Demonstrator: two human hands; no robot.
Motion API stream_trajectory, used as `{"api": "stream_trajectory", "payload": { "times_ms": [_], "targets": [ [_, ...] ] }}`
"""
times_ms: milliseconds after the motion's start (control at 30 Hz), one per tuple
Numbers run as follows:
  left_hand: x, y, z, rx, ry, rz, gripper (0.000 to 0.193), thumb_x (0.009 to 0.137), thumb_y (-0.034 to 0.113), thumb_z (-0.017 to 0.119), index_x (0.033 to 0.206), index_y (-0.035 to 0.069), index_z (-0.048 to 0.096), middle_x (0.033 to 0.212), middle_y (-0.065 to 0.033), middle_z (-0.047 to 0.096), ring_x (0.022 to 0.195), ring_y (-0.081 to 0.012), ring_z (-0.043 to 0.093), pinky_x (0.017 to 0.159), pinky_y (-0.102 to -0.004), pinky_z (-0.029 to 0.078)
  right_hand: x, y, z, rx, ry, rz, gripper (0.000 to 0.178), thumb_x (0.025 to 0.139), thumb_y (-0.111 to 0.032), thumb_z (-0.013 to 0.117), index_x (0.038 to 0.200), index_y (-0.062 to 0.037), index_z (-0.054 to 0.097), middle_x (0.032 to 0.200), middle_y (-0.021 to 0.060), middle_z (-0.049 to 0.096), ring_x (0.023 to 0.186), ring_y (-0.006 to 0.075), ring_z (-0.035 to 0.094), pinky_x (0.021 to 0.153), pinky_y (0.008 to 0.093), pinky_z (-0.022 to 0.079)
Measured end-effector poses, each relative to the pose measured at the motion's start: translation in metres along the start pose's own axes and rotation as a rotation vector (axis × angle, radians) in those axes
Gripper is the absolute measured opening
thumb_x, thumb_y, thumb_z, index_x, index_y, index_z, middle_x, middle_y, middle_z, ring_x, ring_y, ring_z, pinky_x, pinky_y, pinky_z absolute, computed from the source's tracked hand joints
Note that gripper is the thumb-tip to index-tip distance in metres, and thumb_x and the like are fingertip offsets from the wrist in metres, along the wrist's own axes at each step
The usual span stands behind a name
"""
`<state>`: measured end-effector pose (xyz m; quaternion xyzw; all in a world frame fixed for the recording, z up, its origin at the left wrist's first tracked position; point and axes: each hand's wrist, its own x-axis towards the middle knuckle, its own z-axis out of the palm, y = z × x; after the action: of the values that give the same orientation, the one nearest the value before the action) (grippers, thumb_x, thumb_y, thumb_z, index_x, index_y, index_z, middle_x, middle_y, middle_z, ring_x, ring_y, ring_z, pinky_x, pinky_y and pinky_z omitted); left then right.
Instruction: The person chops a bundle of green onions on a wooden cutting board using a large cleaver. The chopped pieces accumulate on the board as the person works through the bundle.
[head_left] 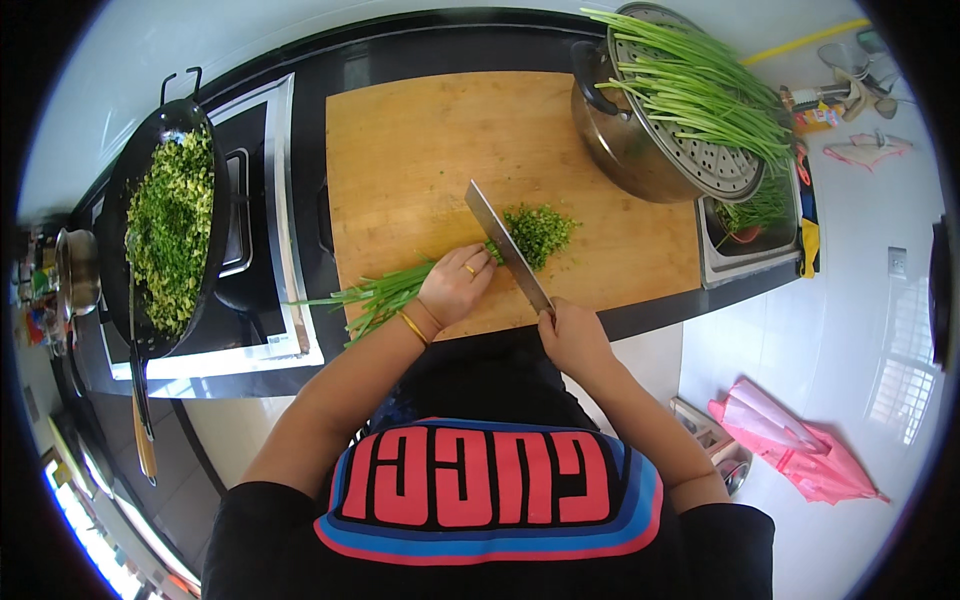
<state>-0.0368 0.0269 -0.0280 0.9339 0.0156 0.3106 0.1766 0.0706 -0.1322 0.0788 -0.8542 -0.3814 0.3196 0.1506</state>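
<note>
Both hands are at work over the wooden cutting board. With my left hand, fingers curled, I grip a bunch of green stalks near its cut end and hold it against the wood; the long ends trail out past the board's left edge. My right hand is closed around the handle of a broad knife, whose blade slants away to the upper left, just beside my left fingertips. Against the blade's right side lies a small heap of chopped greens. Over on my left, a black wok full of a green and yellow chopped mixture sits on the stove. At the right, more long stalks lie across a perforated steel tray on a large pot.
</note>
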Motion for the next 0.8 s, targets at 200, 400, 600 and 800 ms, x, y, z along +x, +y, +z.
{"api": "stream_trajectory", "payload": {
  "times_ms": [200, 400, 600, 800],
  "targets": [
    [-0.005, -0.001, 0.003, 0.0, -0.016, 0.007, 0.022, 0.07, 0.01, 0.054, 0.088, -0.002, 0.059, 0.093, -0.012, 0.057, 0.093, -0.0276, 0.056, 0.081, -0.0357, 0.047, -0.004, -0.001, 0.008, -0.076, 0.02, 0.022, 0.019, 0.082, -0.014, 0.05, 0.075, 0.003, 0.052, 0.065, 0.0261, 0.057, 0.065, 0.0432, 0.057, 0.062, 0.0494, 0.046],
    [-0.001, -0.001, -0.001, -0.027, -0.006, 0.01, 0.02, 0.069, 0.007, 0.058, 0.087, -0.002, 0.061, 0.091, -0.0119, 0.058, 0.091, -0.0274, 0.057, 0.078, -0.0356, 0.049, -0.002, -0.004, 0.006, -0.074, 0.008, 0.018, 0.016, 0.082, -0.013, 0.051, 0.075, 0.0023, 0.052, 0.066, 0.0256, 0.057, 0.066, 0.0427, 0.058, 0.062, 0.0483, 0.047],
    [-0.007, 0.002, 0.003, -0.018, -0.049, -0.002, 0.027, 0.071, 0.012, 0.053, 0.092, -0.003, 0.06, 0.096, -0.0127, 0.057, 0.095, -0.0277, 0.055, 0.082, -0.0358, 0.047, 0.03, 0.006, 0.042, -0.107, 0.003, 0.012, 0.018, 0.083, -0.013, 0.049, 0.078, 0.004, 0.052, 0.066, 0.0256, 0.057, 0.066, 0.0426, 0.057, 0.06, 0.0484, 0.046],
    [-0.002, -0.001, 0.0, -0.036, -0.069, 0.009, 0.028, 0.07, 0.011, 0.053, 0.093, -0.002, 0.061, 0.097, -0.0124, 0.058, 0.096, -0.028, 0.055, 0.083, -0.036, 0.046, 0.054, -0.01, 0.041, -0.021, 0.095, -0.035, 0.02, 0.083, -0.014, 0.048, 0.083, 0.0056, 0.053, 0.071, 0.0263, 0.058, 0.069, 0.0423, 0.058, 0.062, 0.0481, 0.046]
  ]
}}
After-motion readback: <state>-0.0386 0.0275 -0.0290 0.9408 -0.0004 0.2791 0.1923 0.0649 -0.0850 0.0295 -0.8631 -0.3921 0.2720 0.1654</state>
